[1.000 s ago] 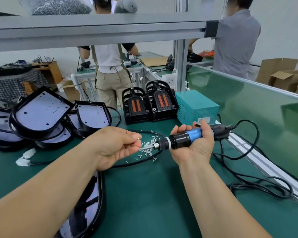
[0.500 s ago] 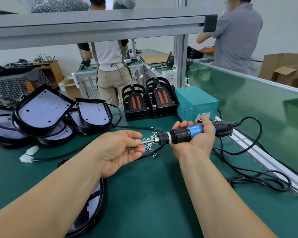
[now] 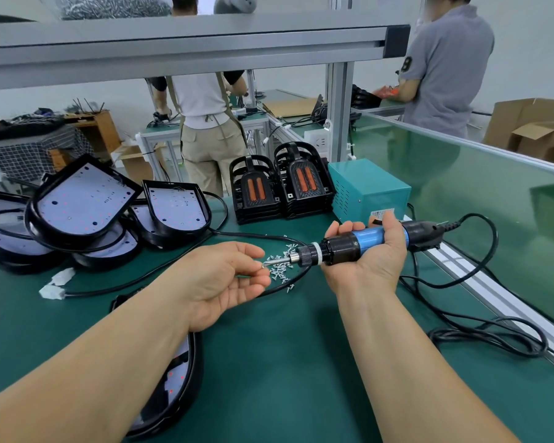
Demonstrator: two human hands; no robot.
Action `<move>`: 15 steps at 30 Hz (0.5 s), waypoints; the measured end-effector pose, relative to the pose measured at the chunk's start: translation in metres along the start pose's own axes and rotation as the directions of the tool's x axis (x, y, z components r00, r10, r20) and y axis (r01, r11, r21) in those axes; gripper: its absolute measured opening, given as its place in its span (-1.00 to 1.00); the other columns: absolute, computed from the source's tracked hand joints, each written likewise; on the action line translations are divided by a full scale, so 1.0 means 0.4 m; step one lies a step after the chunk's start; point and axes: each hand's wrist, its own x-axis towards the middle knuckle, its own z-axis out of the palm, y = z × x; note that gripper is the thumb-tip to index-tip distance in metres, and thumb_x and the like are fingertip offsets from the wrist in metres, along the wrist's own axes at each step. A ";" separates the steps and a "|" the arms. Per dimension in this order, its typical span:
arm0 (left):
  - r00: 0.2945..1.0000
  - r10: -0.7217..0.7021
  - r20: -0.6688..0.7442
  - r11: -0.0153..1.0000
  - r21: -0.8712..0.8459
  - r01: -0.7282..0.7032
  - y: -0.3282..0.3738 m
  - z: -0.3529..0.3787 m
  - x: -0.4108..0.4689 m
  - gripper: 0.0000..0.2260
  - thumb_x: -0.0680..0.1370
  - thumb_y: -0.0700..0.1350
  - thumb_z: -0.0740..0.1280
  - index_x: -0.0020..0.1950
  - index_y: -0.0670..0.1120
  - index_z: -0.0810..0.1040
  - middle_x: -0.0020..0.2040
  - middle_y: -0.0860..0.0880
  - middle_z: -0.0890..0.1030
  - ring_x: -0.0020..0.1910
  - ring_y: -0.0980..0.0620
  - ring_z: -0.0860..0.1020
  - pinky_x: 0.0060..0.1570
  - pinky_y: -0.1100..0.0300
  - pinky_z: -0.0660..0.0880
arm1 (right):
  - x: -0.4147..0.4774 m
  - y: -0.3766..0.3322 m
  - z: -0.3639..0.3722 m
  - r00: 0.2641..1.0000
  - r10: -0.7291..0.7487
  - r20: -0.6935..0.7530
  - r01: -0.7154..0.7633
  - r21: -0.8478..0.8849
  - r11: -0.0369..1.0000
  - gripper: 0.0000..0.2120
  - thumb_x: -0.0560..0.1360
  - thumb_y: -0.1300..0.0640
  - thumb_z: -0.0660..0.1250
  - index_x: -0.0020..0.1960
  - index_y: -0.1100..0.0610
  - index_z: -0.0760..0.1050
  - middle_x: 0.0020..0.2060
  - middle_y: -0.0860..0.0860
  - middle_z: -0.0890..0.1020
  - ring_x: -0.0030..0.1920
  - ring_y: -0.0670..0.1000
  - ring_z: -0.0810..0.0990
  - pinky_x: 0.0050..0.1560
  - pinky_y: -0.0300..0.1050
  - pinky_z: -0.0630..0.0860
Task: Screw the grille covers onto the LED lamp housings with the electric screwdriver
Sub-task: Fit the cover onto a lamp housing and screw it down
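Observation:
My right hand (image 3: 370, 257) grips the blue-and-black electric screwdriver (image 3: 349, 246) sideways, with its bit pointing left. A small screw sits at the bit tip, right by the thumb and fingertips of my left hand (image 3: 218, 282), which lies palm up with relaxed fingers. A heap of loose screws (image 3: 280, 270) lies on the green mat under the bit. One black LED lamp housing (image 3: 176, 388) lies beneath my left forearm and is mostly hidden. Several more housings (image 3: 80, 206) are piled at the left. Two stacks of black grille covers (image 3: 282, 193) stand behind the screws.
A teal power box (image 3: 368, 190) stands at the right of the stacks, and the screwdriver's black cable (image 3: 480, 334) coils along the right table edge. A black lamp cable with a white connector (image 3: 56, 284) crosses the mat. Two people work at benches behind.
My left hand has opened from a pinch at the bit tip to a palm-up, relaxed pose. The screwdriver stays in my right hand at about the same place.

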 end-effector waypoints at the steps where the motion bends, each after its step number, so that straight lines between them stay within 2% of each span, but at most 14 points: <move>1: 1.000 0.001 -0.009 1.000 -0.008 -0.001 -0.001 0.001 0.000 -0.84 0.57 -0.41 0.25 -0.03 -0.18 0.54 -0.43 -0.11 0.61 -0.50 0.08 0.60 -0.47 0.29 0.58 | -0.002 0.001 0.001 1.000 -0.002 0.005 0.002 -0.002 1.000 -0.76 0.42 -0.02 0.48 -0.11 0.04 0.46 -0.45 -0.02 0.52 -0.48 0.00 0.53 -0.14 -0.11 0.59; 5: 0.999 0.006 -0.045 0.999 -0.047 -0.008 -0.004 0.002 0.002 -0.84 0.57 -0.41 0.24 -0.07 -0.19 0.54 -0.44 -0.13 0.60 -0.52 0.06 0.59 -0.50 0.30 0.56 | -0.006 0.006 0.004 1.000 -0.014 0.025 0.015 -0.010 1.000 -0.76 0.43 -0.02 0.47 -0.08 0.05 0.45 -0.45 -0.02 0.50 -0.47 -0.01 0.51 -0.12 -0.10 0.58; 15: 0.999 0.013 -0.031 0.999 -0.046 -0.014 -0.005 0.002 0.002 -0.83 0.56 -0.42 0.24 -0.05 -0.18 0.53 -0.43 -0.11 0.59 -0.52 0.07 0.59 -0.49 0.30 0.56 | -0.003 0.000 0.004 0.999 -0.028 0.032 0.028 -0.011 1.000 -0.75 0.44 -0.02 0.47 -0.04 0.05 0.45 -0.45 -0.02 0.51 -0.47 -0.01 0.52 -0.12 -0.11 0.58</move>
